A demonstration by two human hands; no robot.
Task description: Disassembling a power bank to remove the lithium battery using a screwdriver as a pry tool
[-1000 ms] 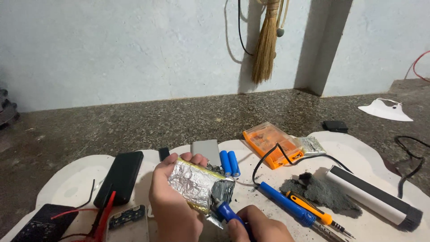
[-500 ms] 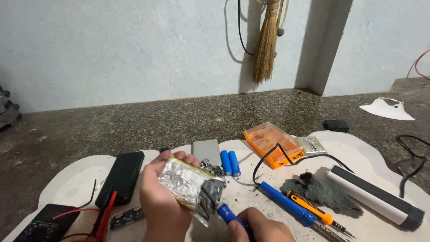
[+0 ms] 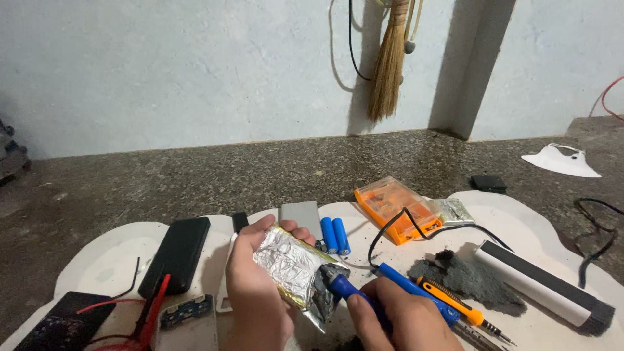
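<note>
From my remote seat I start at the left edge of the white mat point(image 3: 97, 260): a dark multimeter point(image 3: 62, 322) with red leads sits at the near-left corner, and a black power bank point(image 3: 177, 253) lies just beyond it, with a bare circuit board point(image 3: 185, 312) near the front edge.

My left hand point(image 3: 257, 286) is curled around a foil-wrapped flat battery pack point(image 3: 292, 270), fingers closed over its far edge and the thumb underneath, holding it above the middle of the mat and tilted down to the right. Compared with half a second ago, the pack sits a little lower and more tipped.

My right hand point(image 3: 403, 322) is closed around a blue-handled soldering iron point(image 3: 348, 289), whose tip touches the crumpled right end of the pack. That contact looks unchanged.

Behind the hands lie a grey case point(image 3: 300, 213) and two blue cylindrical cells point(image 3: 335, 235). Further right are an orange parts box point(image 3: 396, 209), an orange screwdriver point(image 3: 455, 304), a dark sponge point(image 3: 468, 276), and a white tube point(image 3: 539, 286) towards the right edge.
</note>
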